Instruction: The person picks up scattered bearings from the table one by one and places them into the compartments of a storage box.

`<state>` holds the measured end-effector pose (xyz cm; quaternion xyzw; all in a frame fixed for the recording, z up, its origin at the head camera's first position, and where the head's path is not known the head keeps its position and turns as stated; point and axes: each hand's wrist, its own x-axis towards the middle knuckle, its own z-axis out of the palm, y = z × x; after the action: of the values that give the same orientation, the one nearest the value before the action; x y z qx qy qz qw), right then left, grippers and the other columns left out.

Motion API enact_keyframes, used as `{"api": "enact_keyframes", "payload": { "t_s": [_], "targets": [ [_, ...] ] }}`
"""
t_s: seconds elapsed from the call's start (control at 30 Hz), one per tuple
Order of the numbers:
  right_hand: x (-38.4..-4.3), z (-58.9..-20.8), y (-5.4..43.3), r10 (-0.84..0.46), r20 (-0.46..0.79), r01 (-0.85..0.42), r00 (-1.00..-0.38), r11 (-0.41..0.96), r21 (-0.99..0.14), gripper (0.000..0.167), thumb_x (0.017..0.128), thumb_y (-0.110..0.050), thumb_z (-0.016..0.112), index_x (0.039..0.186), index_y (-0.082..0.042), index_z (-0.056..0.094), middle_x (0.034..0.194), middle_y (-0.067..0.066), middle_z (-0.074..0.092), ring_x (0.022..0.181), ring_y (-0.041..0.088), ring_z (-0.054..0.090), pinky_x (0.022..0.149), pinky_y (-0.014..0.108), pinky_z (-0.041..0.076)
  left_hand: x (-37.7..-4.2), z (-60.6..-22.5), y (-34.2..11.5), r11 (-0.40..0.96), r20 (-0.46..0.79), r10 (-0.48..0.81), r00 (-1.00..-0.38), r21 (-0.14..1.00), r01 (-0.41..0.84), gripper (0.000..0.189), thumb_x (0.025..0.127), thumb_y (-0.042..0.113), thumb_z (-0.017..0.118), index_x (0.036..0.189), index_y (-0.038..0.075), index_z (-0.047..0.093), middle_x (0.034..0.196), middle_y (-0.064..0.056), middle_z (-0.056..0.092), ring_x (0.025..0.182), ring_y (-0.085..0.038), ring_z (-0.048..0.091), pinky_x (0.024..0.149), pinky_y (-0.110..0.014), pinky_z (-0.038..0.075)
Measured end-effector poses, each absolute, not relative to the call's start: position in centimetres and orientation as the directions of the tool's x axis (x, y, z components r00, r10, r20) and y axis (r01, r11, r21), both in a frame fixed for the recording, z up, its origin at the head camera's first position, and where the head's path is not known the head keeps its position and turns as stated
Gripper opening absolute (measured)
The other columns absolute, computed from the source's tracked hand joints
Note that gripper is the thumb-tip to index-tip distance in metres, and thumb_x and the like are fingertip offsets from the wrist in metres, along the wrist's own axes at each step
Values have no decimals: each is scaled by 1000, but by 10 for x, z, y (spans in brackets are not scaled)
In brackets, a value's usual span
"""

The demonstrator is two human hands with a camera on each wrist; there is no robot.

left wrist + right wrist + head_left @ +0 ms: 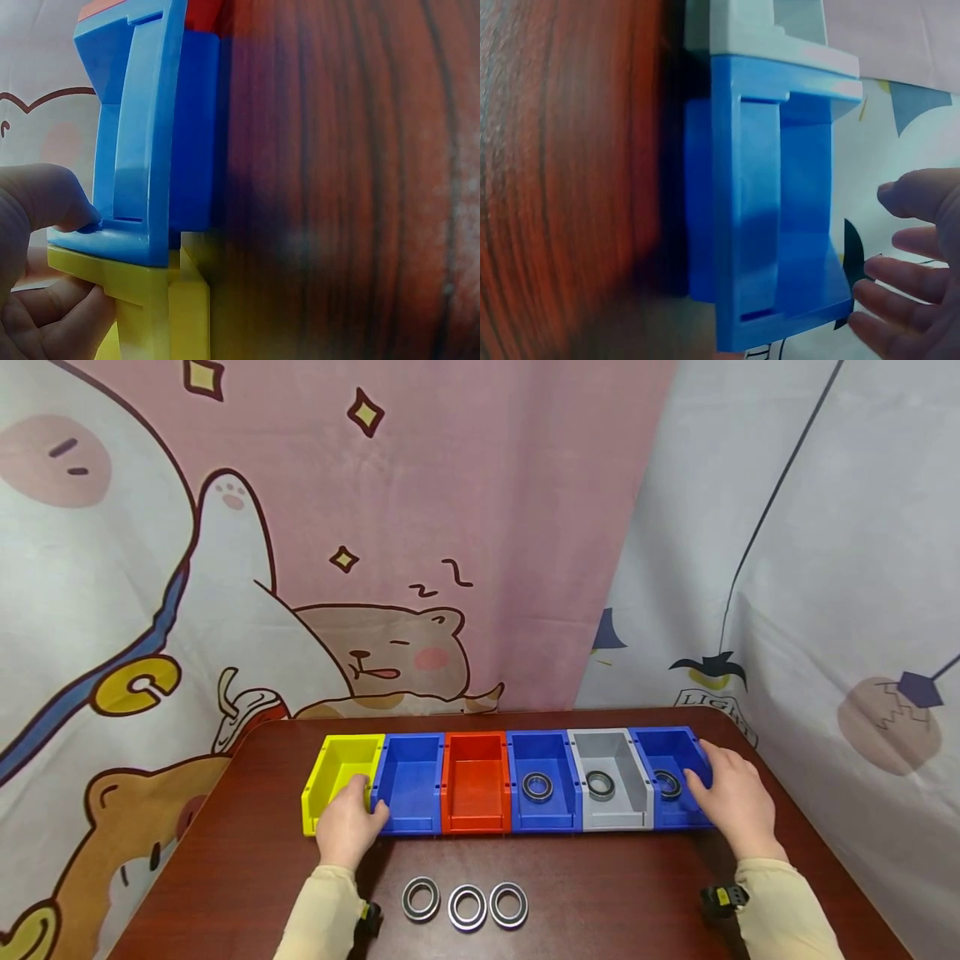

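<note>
My left hand grips the adjoining side walls of the yellow storage bin and the blue bin beside it. In the left wrist view the thumb lies on the blue wall, with curled fingers on the yellow side. My right hand is at the outer wall of the rightmost blue bin, its fingers spread and relaxed in the right wrist view. That bin holds a bearing, partly hidden by its wall. Three loose ball bearings lie on the table in front of the row.
Between the end bins stand a red bin, another blue bin with a bearing, and a grey bin with a bearing. All stand joined on a brown wooden table. A printed curtain hangs behind.
</note>
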<state>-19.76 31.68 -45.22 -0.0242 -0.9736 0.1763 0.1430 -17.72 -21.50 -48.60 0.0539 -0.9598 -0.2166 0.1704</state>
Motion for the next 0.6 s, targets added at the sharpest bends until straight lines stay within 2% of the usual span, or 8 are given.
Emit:
{"api": "enact_keyframes", "payload": {
  "t_s": [0.2,0.37,0.5,0.6],
  "targets": [
    [-199,-461,327,66,184,-11,-981,922,-386,73,90,-22,67,143,15,33,134,43,39,120,60,40,96,70,34,-177,-486,-215,901,312,-173,-934,433,-23,46,79,21,74,116,-2,59,94,-22,69,74,-37,64,62,-52,51],
    [-200,-463,331,75,88,31,-993,907,-421,78,92,-25,64,145,18,25,137,46,35,122,62,37,97,70,33,-177,-486,-216,901,317,-175,-932,433,-22,45,79,21,74,115,-2,60,93,-22,69,73,-37,64,62,-52,51],
    [-201,-464,333,87,49,55,-995,891,-451,74,94,-20,60,144,20,23,137,47,33,122,63,36,98,70,33,-177,-486,-216,901,325,-175,-929,432,-19,44,78,21,74,114,-1,60,91,-21,69,71,-37,64,60,-52,50],
    [-201,-467,334,81,85,34,-993,893,-448,64,94,-11,55,141,22,27,133,48,37,118,63,41,95,69,36,-177,-487,-216,901,321,-175,-931,432,-20,45,78,21,74,114,-1,60,91,-21,69,71,-37,64,60,-52,50]
  ]
}}
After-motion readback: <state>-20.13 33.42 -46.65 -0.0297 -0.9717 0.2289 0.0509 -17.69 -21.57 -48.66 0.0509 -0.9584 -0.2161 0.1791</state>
